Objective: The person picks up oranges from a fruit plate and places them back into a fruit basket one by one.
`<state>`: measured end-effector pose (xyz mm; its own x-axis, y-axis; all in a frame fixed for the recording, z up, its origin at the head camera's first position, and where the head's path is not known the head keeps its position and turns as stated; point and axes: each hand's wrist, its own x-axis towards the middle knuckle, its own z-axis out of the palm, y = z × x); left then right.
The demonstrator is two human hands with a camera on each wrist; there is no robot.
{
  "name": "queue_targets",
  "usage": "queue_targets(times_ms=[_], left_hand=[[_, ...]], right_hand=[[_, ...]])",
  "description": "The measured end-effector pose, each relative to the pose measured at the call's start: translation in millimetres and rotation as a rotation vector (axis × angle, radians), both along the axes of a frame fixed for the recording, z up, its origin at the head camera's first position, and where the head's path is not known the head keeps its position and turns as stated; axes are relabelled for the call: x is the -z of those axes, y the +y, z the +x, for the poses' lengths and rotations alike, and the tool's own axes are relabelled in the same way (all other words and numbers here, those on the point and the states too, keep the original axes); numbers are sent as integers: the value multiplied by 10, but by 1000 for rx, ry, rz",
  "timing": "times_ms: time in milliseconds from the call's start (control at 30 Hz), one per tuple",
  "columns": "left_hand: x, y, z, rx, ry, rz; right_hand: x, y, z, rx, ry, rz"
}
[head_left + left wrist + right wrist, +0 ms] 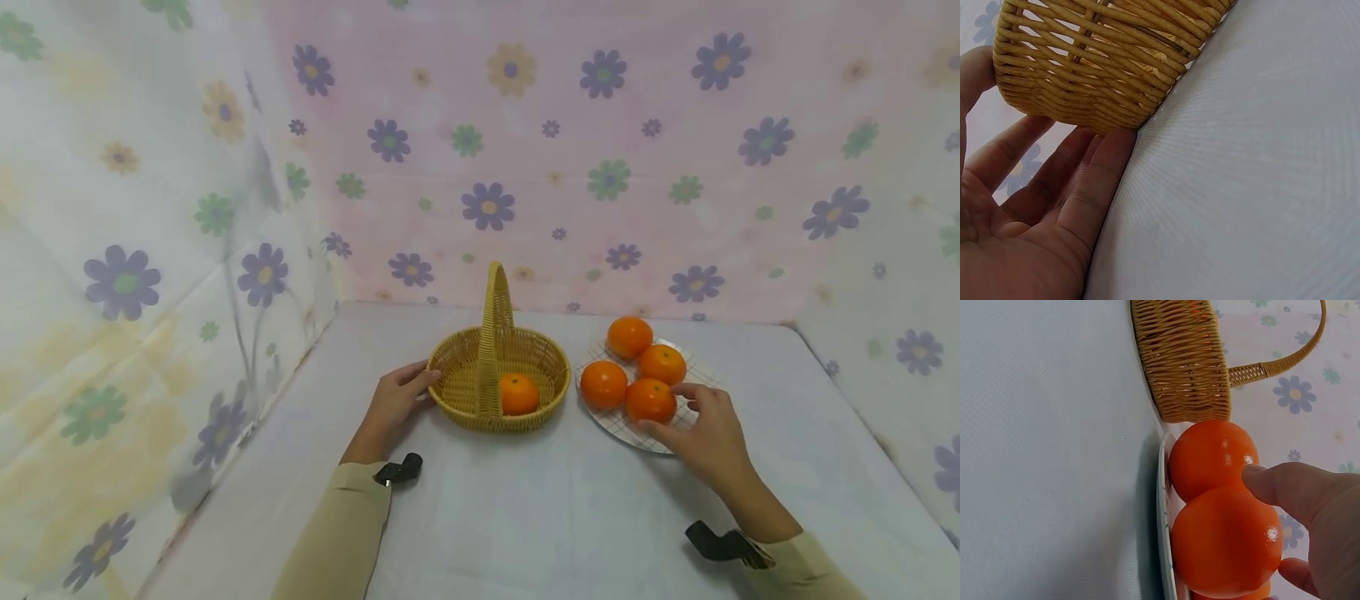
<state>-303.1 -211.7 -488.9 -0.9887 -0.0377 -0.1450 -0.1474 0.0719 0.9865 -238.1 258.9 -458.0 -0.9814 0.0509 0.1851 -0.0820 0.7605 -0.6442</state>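
Note:
A yellow wicker basket [453,414] with a tall arched handle stands on the table, one orange [519,394] inside. My left hand [395,406] grips its left side, thumb at the rim and fingers against the outer wall; the left wrist view shows those fingers [1100,187] low on the weave. My right hand [708,435] is at a plate [626,432] with a checked pattern, holding several oranges. Its thumb and fingers stand around the nearest orange [649,402], which rests on the plate. In the right wrist view the thumb [1291,487] overlaps the neighbouring orange [1207,453].
More oranges sit close together at the plate's left and back, one of them farthest away [629,337]. A white cloth [495,517] covers the table. Flower-printed fabric walls [555,167] enclose the back and both sides. The basket's handle rises between the two hands.

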Motion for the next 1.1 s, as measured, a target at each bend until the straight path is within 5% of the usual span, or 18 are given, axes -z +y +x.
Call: queue_targets(times_ms=[467,1100], left_hand=[[6,-11,-10,-25,-7,18],[8,6,-70,-4,-2,22]], right_hand=[[133,7,-86,30,-39,-51],[94,-20,-123,31,-152,-78]])
